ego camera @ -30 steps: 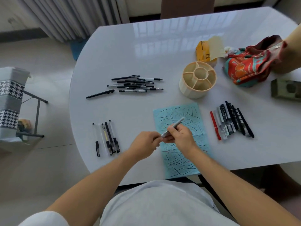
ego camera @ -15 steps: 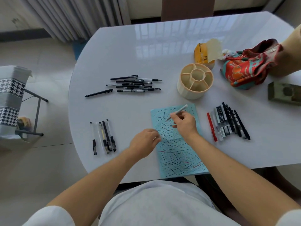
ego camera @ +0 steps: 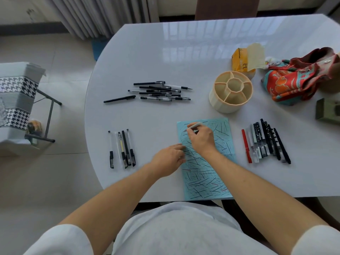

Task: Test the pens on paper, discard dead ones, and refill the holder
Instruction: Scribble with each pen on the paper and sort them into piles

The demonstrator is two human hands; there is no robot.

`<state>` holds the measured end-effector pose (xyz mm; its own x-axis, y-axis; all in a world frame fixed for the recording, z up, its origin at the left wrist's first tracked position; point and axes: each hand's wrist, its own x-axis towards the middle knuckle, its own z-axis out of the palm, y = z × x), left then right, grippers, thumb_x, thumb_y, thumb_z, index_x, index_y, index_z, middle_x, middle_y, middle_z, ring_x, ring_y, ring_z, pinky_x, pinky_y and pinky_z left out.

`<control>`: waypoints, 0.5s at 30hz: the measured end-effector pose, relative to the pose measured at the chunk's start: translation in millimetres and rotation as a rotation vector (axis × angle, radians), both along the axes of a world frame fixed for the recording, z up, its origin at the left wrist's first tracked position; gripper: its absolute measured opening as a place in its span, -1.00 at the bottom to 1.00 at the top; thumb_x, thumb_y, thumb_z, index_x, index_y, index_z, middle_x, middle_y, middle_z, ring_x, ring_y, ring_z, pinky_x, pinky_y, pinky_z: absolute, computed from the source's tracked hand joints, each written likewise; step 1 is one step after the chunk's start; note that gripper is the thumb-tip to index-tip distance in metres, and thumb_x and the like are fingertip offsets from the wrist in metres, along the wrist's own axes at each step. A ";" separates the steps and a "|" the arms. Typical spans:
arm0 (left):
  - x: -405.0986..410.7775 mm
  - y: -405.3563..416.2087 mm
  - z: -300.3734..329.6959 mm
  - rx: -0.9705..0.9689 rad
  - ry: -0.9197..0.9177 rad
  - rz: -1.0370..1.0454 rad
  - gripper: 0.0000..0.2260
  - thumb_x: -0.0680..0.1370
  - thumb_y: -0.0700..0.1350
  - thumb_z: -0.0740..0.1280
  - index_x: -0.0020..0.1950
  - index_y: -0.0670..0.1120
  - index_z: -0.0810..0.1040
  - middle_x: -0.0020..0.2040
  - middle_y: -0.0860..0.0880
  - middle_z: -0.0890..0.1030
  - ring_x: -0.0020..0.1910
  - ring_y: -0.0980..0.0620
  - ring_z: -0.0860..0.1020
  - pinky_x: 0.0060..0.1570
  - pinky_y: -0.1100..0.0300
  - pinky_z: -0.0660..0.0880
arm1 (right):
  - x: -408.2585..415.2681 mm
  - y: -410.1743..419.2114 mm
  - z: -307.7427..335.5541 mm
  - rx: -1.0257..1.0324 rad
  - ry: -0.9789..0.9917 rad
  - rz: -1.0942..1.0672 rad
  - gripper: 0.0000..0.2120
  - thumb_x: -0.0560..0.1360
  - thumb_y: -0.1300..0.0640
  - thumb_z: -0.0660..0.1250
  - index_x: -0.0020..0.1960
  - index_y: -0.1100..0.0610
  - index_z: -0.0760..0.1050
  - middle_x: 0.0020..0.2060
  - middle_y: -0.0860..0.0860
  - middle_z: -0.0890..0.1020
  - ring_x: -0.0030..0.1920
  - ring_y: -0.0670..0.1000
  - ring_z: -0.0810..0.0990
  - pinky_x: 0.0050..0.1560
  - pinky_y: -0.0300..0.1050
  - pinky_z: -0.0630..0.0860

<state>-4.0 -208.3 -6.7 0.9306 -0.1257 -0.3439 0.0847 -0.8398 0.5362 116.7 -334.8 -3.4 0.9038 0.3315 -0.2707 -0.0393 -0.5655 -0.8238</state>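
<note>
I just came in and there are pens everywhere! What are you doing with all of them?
A person is trying out pens on a blue paper covered with scribbled lines. The right hand holds a grey pen with its tip near the paper, while the left hand rests at the paper's edge. Other pens lie in three groups on the table. The round holder has no pens in it yet.

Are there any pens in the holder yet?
No. Every compartment of the round holder shows bare, and the pens lie in groups on the table.
</note>
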 end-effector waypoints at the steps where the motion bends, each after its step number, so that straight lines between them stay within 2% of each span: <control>1: -0.2 -0.3 0.6 -0.002 0.001 -0.002 -0.70 0.67 0.04 0.22 0.09 -0.11 0.65 0.48 0.00 0.46 0.52 0.05 0.31 0.45 0.03 0.35 | 1.4 0.3 -0.8 0.007 -0.005 -0.016 -0.96 0.55 0.10 0.43 -0.07 0.03 0.65 -0.13 -0.10 0.69 -0.22 -0.05 0.69 -0.14 -0.12 0.65; 6: 0.6 1.7 2.9 -0.013 0.003 0.001 -0.71 0.67 0.04 0.22 0.13 -0.11 0.64 0.47 0.02 0.47 0.51 0.09 0.32 0.44 0.07 0.35 | 6.6 -1.1 -0.3 0.046 0.048 -0.109 -0.95 0.53 0.09 0.46 -0.07 0.05 0.68 -0.07 -0.16 0.71 -0.20 0.01 0.72 -0.14 -0.11 0.67; 8: 2.3 2.3 4.8 -0.031 0.004 0.015 -0.72 0.67 0.03 0.24 0.12 -0.12 0.64 0.43 0.02 0.50 0.46 0.09 0.38 0.38 0.05 0.41 | 5.4 -4.2 4.2 0.109 0.101 -0.157 -0.95 0.51 0.11 0.46 -0.13 0.00 0.67 -0.18 -0.12 0.72 -0.28 0.00 0.72 -0.27 -0.19 0.62; 10: 3.4 1.6 7.3 -0.063 -0.008 0.060 -0.71 0.66 0.05 0.25 0.08 -0.13 0.65 0.34 0.02 0.58 0.34 0.06 0.49 0.29 0.06 0.46 | 2.6 -10.7 7.3 0.154 0.147 -0.191 -0.94 0.50 0.12 0.43 -0.14 0.01 0.65 -0.29 -0.05 0.72 -0.35 -0.03 0.70 -0.31 -0.18 0.58; 12: 3.2 0.7 9.1 -0.095 -0.031 0.145 -0.73 0.66 0.05 0.25 0.05 -0.12 0.64 0.22 0.01 0.63 0.18 0.01 0.58 0.18 0.06 0.50 | -1.1 -20.1 9.1 0.205 0.195 -0.234 -0.94 0.49 0.16 0.40 -0.13 0.08 0.64 -0.33 -0.02 0.71 -0.36 -0.02 0.68 -0.25 -0.03 0.63; 15: 1.8 -0.8 8.6 -0.135 -0.060 0.241 -0.72 0.67 0.08 0.23 0.07 -0.07 0.63 0.15 0.03 0.65 0.09 0.05 0.59 0.12 0.06 0.53 | -8.2 -36.9 9.7 0.274 0.251 -0.265 -0.93 0.48 0.21 0.36 -0.14 0.15 0.63 -0.34 0.02 0.69 -0.33 0.02 0.66 -0.13 0.21 0.65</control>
<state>-2.3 -209.0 1.9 0.9573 0.0603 -0.2828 0.2379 -0.7201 0.6518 108.4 -371.7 6.3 0.8845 0.1875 -0.4271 -0.3713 -0.2714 -0.8880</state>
